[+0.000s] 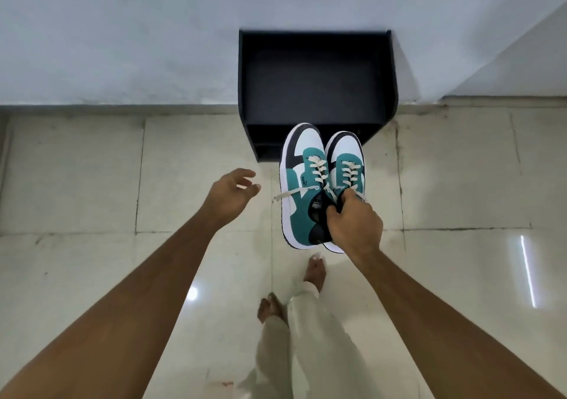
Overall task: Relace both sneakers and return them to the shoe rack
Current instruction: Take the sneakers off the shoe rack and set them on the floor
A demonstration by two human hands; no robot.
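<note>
Two teal, white and black sneakers hang side by side in the air, toes pointing away from me, both with cream laces threaded. My right hand [352, 219] grips the left sneaker [299, 183] and the right sneaker [346, 159] together at their collars. A loose lace end trails left from the left sneaker. My left hand [231, 190] hovers to the left of the shoes, fingers spread, holding nothing. The black shoe rack [316, 91] stands against the wall just beyond the sneakers; its top surface and the visible lower shelves are bare.
Glossy cream floor tiles [92, 168] spread all around. A pale wall [122, 30] runs behind the rack, with another wall at the right. My bare feet [316, 271] and light trousers are below the sneakers, a short step from the rack.
</note>
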